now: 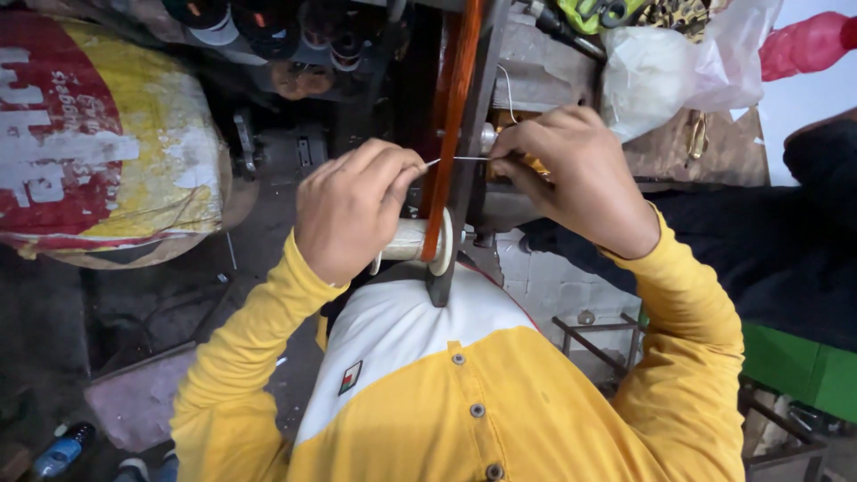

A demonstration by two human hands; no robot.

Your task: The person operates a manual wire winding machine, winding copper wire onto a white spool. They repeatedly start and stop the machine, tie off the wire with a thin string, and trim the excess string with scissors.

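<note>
My left hand (pixel 353 207) and my right hand (pixel 571 174) pinch the two ends of a short stretch of thin white thread (pixel 460 159), held taut between them. The thread crosses in front of an upright orange-brown wooden bar (pixel 453 107) set in a dark metal frame (pixel 473 178). Just below my left hand a pale spool (pixel 412 241) of thread sits on the frame, partly hidden by my fingers. Both arms wear yellow sleeves, and my yellow-and-white shirt (pixel 428 375) fills the lower view.
A big red, yellow and white sack (pixel 98 143) bulges at the left. A white plastic bag (pixel 678 62) and a pink object (pixel 808 43) lie at the top right. Dark cloth (pixel 786 241) and a green surface (pixel 794 366) are on the right; a blue bottle (pixel 61 453) lies bottom left.
</note>
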